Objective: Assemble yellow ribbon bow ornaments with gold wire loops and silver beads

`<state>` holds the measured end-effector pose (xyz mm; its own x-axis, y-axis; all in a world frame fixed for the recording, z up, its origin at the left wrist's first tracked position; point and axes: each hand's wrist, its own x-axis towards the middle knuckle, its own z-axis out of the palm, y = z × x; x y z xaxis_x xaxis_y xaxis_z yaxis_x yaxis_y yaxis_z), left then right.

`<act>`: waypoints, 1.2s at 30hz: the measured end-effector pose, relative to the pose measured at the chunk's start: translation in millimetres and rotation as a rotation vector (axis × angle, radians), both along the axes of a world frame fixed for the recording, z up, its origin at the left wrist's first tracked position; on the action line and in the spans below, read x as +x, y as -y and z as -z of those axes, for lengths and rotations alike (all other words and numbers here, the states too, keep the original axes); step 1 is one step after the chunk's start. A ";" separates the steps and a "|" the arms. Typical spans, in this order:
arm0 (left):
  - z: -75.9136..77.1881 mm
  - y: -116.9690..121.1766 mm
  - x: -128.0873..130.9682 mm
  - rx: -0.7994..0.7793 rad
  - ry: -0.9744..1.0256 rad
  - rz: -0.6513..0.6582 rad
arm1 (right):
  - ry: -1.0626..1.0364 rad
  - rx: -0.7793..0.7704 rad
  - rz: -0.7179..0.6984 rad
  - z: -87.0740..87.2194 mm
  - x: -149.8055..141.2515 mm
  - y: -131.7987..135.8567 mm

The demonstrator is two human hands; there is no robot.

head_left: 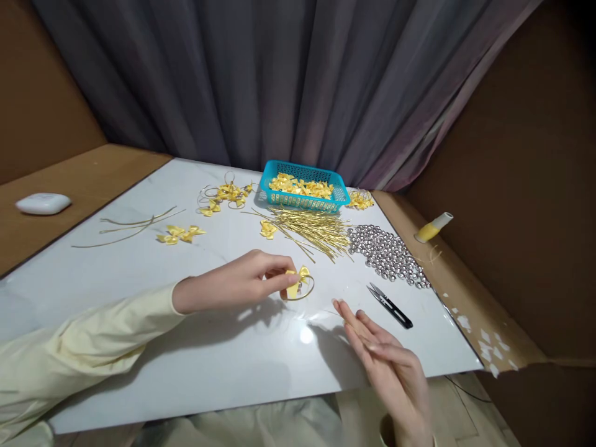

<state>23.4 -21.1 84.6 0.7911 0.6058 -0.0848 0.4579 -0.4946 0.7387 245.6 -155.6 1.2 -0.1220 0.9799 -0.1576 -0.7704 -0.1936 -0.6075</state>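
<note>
My left hand is closed in a pinch on a yellow ribbon bow above the middle of the table. A gold cord loop curves out from the bow, with a small silvery bit at its centre. To the right and nearer me, my right hand is turned partly palm up, its fingers stretched out and the thumb lying over the palm. A faint thin line, perhaps thread, shows by its fingertips; whether the fingers touch it is unclear. Black-handled thread snips lie just beyond my right hand.
A blue basket of yellow bows stands at the back. Before it lie gold cords and a heap of silver beads. Looped bows, loose bows and a thread spool sit around. A white case rests far left.
</note>
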 end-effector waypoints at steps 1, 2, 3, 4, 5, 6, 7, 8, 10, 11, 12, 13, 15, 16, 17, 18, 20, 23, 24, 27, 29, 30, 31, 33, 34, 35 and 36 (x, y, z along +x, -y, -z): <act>-0.7 -0.4 -0.2 0.003 -0.004 -0.002 | 0.000 0.005 0.005 0.4 -0.7 0.1; -1.2 -0.6 -0.2 0.006 -0.009 -0.004 | -0.004 0.012 0.010 0.8 -1.6 0.2; -1.7 -0.6 -0.1 0.007 -0.014 -0.004 | -0.009 0.020 0.012 1.2 -2.5 0.2; -2.1 -0.5 0.0 0.008 -0.017 -0.003 | -0.016 0.030 0.013 1.6 -3.4 0.2; -2.5 -0.3 0.3 0.007 -0.022 0.000 | -0.025 0.037 0.014 2.0 -4.2 0.3; -2.9 0.0 0.5 0.006 -0.028 0.002 | -0.033 0.042 0.014 2.4 -4.7 0.4; -3.2 0.3 0.8 0.005 -0.036 0.004 | -0.042 0.044 0.020 2.8 -5.0 0.6; -3.4 0.6 1.0 0.004 -0.043 0.005 | -0.050 0.043 0.029 3.2 -5.1 1.0; -3.8 1.3 1.4 -0.001 -0.056 0.006 | -0.060 0.031 0.060 4.3 -4.7 2.0; -3.9 1.7 1.5 -0.003 -0.058 0.007 | -0.061 0.017 0.075 5.0 -4.3 2.7; -3.8 2.0 1.7 -0.004 -0.056 0.012 | -0.061 -0.001 0.090 5.7 -3.9 3.3; -3.6 2.3 1.7 -0.004 -0.055 0.017 | -0.060 -0.022 0.103 6.5 -3.6 3.9; -2.9 2.7 1.8 -0.004 -0.054 0.025 | -0.060 -0.064 0.125 7.7 -3.2 4.6; -2.4 2.7 1.7 -0.004 -0.053 0.028 | -0.060 -0.081 0.137 8.1 -3.2 4.7; -1.8 2.6 1.7 -0.006 -0.053 0.030 | -0.061 -0.097 0.147 8.2 -3.3 4.6; -1.4 2.5 1.7 -0.008 -0.054 0.030 | -0.059 -0.110 0.154 8.1 -3.4 4.3; -0.7 2.1 1.7 -0.013 -0.055 0.032 | -0.048 -0.131 0.164 7.5 -3.8 3.4; -0.7 2.3 2.0 -0.019 -0.053 0.039 | -0.003 -0.133 0.210 6.6 -4.5 1.9; -0.8 2.7 2.2 -0.022 -0.051 0.043 | 0.018 -0.130 0.234 6.4 -4.8 1.5; 0.3 4.3 2.8 -0.042 -0.044 0.055 | 0.060 -0.135 0.280 6.5 -6.4 0.9; 2.6 5.4 3.2 -0.070 -0.041 0.063 | 0.121 -0.115 0.275 6.7 -8.5 1.0; 4.1 5.8 3.3 -0.082 -0.038 0.068 | 0.187 -0.095 0.265 6.5 -9.9 1.2; 5.8 6.2 3.3 -0.090 -0.038 0.074 | 0.278 -0.074 0.262 6.1 -11.5 1.4; 8.9 7.1 3.4 -0.094 -0.042 0.089 | 0.498 -0.043 0.280 3.8 -15.1 1.7; 10.2 7.7 3.5 -0.095 -0.048 0.097 | 0.596 -0.041 0.296 1.8 -16.9 1.7; 11.2 8.3 3.6 -0.099 -0.056 0.106 | 0.675 -0.042 0.318 -0.9 -18.6 1.6; 12.0 9.0 3.8 -0.103 -0.064 0.112 | 0.738 -0.042 0.340 -4.1 -20.2 1.3</act>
